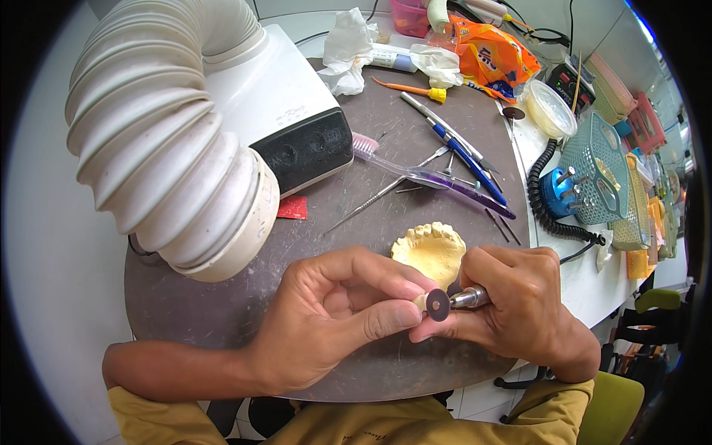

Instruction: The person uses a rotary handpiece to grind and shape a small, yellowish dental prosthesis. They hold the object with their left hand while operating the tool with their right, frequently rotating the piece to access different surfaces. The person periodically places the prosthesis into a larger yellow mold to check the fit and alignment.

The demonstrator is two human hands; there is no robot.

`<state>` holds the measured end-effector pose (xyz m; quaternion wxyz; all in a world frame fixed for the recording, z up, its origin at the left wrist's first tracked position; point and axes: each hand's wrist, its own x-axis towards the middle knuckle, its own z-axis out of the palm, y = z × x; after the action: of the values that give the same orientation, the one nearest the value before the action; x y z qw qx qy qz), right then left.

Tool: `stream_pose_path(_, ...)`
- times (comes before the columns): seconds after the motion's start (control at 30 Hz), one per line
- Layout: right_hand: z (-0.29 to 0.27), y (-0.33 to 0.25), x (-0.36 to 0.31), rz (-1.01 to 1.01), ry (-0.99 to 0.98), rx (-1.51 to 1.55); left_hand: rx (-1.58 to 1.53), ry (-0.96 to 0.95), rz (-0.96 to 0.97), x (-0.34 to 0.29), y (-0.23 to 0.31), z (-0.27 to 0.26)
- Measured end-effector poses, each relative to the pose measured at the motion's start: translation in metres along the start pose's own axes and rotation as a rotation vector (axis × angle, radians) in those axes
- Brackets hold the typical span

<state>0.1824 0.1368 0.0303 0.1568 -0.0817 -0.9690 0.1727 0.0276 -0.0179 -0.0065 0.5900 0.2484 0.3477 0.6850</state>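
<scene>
My left hand (pixel 322 319) pinches a small cream-coloured tooth piece (pixel 420 302) between thumb and fingertips; most of it is hidden by the fingers and the disc. In my right hand (pixel 523 297) is a metal rotary handpiece (pixel 470 298), gripped near its tip. A dark round cutting disc (pixel 437 305) is mounted on its end. The disc stands right beside the tooth piece; whether they touch I cannot tell. Just beyond my hands a pale yellow plaster dental model (pixel 429 252) lies on the brown table mat (pixel 356 371), partly covered by my fingers.
A ribbed white suction hose (pixel 156 148) and a white box with a black front (pixel 308 152) stand at the left. Past the model lie a purple toothbrush (pixel 445 184), a blue pen-like tool (pixel 471 163) and metal probes. Baskets (pixel 593 170) and a blue bur holder (pixel 558 194) line the right.
</scene>
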Motion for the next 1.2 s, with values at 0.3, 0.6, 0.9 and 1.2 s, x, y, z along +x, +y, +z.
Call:
stream_pose_path(0.3, 0.000, 0.000, -0.001, 0.007, -0.007, -0.007, 0.018, 0.003, 0.005, 0.000, 0.000, 0.000)
stream_pose_path(0.6, 0.000, -0.001, -0.001, 0.016, 0.002, -0.012, 0.052, 0.022, 0.001, -0.001, 0.000, -0.001)
stream_pose_path(0.9, -0.002, -0.001, -0.003, -0.023, -0.057, 0.004, -0.018, 0.009, -0.037, 0.001, 0.003, 0.002)
stream_pose_path(1.2, -0.015, -0.001, 0.002, 0.040, -0.032, 0.111, -0.003, 0.054, -0.083, 0.000, 0.005, 0.002)
